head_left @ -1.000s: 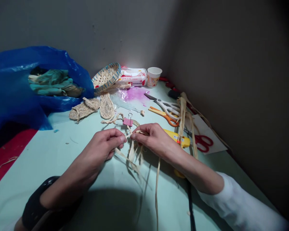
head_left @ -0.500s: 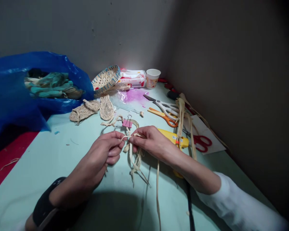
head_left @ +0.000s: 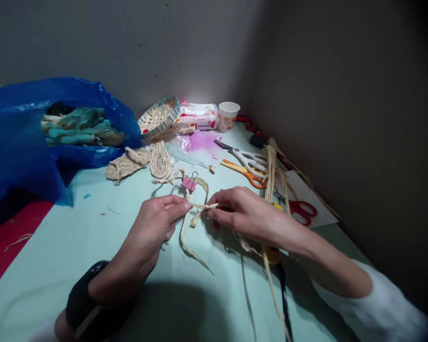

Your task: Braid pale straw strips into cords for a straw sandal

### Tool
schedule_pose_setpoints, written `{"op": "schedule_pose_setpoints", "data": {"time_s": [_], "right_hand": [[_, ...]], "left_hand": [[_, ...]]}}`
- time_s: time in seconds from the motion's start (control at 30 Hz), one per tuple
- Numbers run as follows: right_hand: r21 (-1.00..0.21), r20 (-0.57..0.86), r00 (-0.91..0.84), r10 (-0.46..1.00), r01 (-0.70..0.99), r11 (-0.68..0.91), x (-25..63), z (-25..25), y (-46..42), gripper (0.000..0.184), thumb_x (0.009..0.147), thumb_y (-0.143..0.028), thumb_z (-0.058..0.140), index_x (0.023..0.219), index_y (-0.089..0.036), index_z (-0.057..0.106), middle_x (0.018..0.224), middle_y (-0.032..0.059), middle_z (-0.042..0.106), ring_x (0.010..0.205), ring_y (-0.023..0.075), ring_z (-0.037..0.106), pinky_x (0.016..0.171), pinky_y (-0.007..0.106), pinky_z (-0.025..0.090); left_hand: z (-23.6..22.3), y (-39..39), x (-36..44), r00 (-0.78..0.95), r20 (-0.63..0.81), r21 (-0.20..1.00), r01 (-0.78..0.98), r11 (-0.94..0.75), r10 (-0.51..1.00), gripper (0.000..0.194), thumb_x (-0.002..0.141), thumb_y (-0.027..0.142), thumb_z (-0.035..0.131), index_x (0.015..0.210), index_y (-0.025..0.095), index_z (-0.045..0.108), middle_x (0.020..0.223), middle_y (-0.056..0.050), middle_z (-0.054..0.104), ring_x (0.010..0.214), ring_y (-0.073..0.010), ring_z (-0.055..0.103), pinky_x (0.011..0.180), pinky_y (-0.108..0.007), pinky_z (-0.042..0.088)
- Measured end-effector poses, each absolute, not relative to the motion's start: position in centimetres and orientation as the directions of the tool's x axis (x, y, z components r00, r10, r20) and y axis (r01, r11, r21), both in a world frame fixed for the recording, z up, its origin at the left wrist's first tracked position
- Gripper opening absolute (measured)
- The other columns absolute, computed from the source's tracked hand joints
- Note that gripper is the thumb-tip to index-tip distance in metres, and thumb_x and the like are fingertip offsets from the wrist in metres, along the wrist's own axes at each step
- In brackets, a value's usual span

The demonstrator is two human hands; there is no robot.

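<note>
Between my two hands a pale raffia-like strand (head_left: 200,206) is stretched taut. My left hand (head_left: 157,219) pinches it between thumb and forefinger, just below a pink binder clip (head_left: 189,184). The clip grips a pale braided cord (head_left: 169,178) lying on the table. My right hand (head_left: 240,211) closes on the strand's other part, right of the clip; loose ends trail below that hand. A flat pale strip (head_left: 190,249) hangs down from the work near my left fingertips. The yellow glue gun (head_left: 272,255) is mostly hidden behind my right hand and forearm.
White-handled scissors (head_left: 248,159), orange scissors (head_left: 248,175) and red-handled scissors (head_left: 303,211) lie to the right, beside a raffia bundle (head_left: 270,166). Coiled braids (head_left: 160,160), a woven basket (head_left: 160,116), a tissue pack (head_left: 199,116) and a paper cup (head_left: 228,116) stand behind. A blue bag (head_left: 17,137) fills the left.
My right hand has moved right, away from my left hand, drawing the strand out straight between them. The loose ends followed it to the right. My left hand still pinches near the clip.
</note>
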State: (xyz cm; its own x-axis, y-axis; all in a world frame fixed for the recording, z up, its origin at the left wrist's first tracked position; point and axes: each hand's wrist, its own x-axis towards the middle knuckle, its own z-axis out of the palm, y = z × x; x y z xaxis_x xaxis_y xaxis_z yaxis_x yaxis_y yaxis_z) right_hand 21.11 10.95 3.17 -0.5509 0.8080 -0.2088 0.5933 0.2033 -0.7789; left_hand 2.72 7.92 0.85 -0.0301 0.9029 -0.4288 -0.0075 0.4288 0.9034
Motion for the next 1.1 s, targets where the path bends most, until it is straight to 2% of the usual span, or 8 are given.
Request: {"op": "schedule_pose_setpoints", "data": {"time_s": [0.13, 0.27, 0.4, 0.47, 0.6, 0.7, 0.93, 1.1], "right_hand": [[-0.748, -0.264, -0.602, 0.754, 0.621, 0.235, 23.6, 4.8, 11.6, 0.027, 0.087, -0.026, 0.052, 0.066, -0.017, 0.066, 0.054, -0.0006, 0.060, 0.044, 0.0081, 0.041, 0.042, 0.024, 0.025], [-0.767, -0.264, -0.726, 0.635, 0.557, 0.319, 25.2, 5.9, 11.7, 0.028, 0.088, -0.020, 0.049, 0.067, -0.017, 0.068, 0.063, 0.0006, 0.067, 0.050, 0.0088, 0.050, 0.048, 0.022, 0.034], [-0.719, -0.294, -0.781, 0.551, 0.561, 0.412, 25.6, 6.3, 11.4, 0.021, 0.087, -0.028, 0.057, 0.090, -0.017, 0.074, 0.067, 0.0008, 0.067, 0.055, 0.0097, 0.054, 0.052, 0.021, 0.037], [-0.678, -0.283, -0.741, 0.609, 0.604, 0.420, 25.5, 6.6, 11.5, 0.027, 0.083, -0.034, 0.063, 0.102, -0.018, 0.073, 0.069, 0.0012, 0.067, 0.056, 0.0108, 0.055, 0.052, 0.021, 0.037], [-0.613, 0.067, -0.404, 0.912, 0.704, 0.357, 24.2, 6.9, 11.6, 0.024, 0.083, -0.022, 0.055, 0.100, -0.017, 0.071, 0.080, 0.0043, 0.069, 0.064, 0.0141, 0.058, 0.059, 0.024, 0.039], [-0.667, 0.249, -0.207, 0.946, 0.672, 0.322, 22.3, 5.9, 11.3, 0.028, 0.082, -0.014, 0.048, 0.100, -0.016, 0.070, 0.086, 0.0054, 0.070, 0.067, 0.0146, 0.058, 0.063, 0.025, 0.039], [-0.845, -0.099, -0.488, 0.867, 0.501, 0.186, 18.6, 0.8, 11.2, 0.023, 0.086, -0.029, 0.053, 0.077, -0.014, 0.070, 0.063, 0.0014, 0.061, 0.057, 0.0106, 0.048, 0.056, 0.022, 0.033], [-0.834, -0.079, -0.460, 0.885, 0.517, 0.194, 18.3, 0.3, 11.1, 0.023, 0.086, -0.022, 0.048, 0.067, -0.014, 0.058, 0.061, -0.0018, 0.052, 0.058, 0.0090, 0.042, 0.054, 0.023, 0.026]], "left_hand": [[0.9, 7.8, 2.4, 0.012, -0.448, 0.893, -0.045, 0.448, 0.894, 0.018, 0.077, 0.029, 0.067, 0.073, 0.013, 0.060, 0.050, 0.008, 0.031, 0.043, -0.0038, 0.018, 0.039, -0.021, 0.011], [0.8, 7.9, 2.3, 0.053, -0.449, 0.890, -0.059, 0.451, 0.892, 0.018, 0.078, 0.029, 0.066, 0.072, 0.013, 0.060, 0.051, 0.008, 0.031, 0.044, -0.0041, 0.018, 0.040, -0.022, 0.011], [0.8, 8.0, 2.2, 0.069, -0.467, 0.880, -0.059, 0.471, 0.881, 0.017, 0.076, 0.027, 0.067, 0.072, 0.014, 0.058, 0.048, 0.009, 0.031, 0.042, -0.0036, 0.018, 0.039, -0.022, 0.009], [0.7, 8.2, 2.2, 0.074, -0.471, 0.878, -0.053, 0.475, 0.879, 0.017, 0.077, 0.027, 0.067, 0.071, 0.014, 0.057, 0.047, 0.009, 0.030, 0.042, -0.0036, 0.017, 0.039, -0.022, 0.008], [0.6, 8.4, 2.2, 0.072, -0.477, 0.876, -0.031, 0.480, 0.876, 0.017, 0.076, 0.027, 0.068, 0.073, 0.013, 0.059, 0.046, 0.010, 0.030, 0.041, -0.0037, 0.015, 0.040, -0.022, 0.007], [0.7, 8.4, 2.3, 0.074, -0.470, 0.881, -0.028, 0.473, 0.879, 0.017, 0.075, 0.028, 0.068, 0.073, 0.014, 0.059, 0.045, 0.010, 0.031, 0.041, -0.0034, 0.016, 0.040, -0.021, 0.007], [0.5, 8.2, 2.9, 0.002, -0.417, 0.909, 0.032, 0.417, 0.909, 0.012, 0.073, 0.025, 0.065, 0.072, 0.015, 0.060, 0.043, 0.010, 0.037, 0.039, -0.0046, 0.030, 0.040, -0.018, 0.018], [0.2, 8.0, 2.9, -0.049, -0.246, 0.902, 0.355, 0.247, 0.968, 0.016, 0.076, 0.032, 0.061, 0.074, 0.017, 0.063, 0.069, -0.001, 0.064, 0.067, -0.0154, 0.055, 0.060, -0.024, 0.039]]}}
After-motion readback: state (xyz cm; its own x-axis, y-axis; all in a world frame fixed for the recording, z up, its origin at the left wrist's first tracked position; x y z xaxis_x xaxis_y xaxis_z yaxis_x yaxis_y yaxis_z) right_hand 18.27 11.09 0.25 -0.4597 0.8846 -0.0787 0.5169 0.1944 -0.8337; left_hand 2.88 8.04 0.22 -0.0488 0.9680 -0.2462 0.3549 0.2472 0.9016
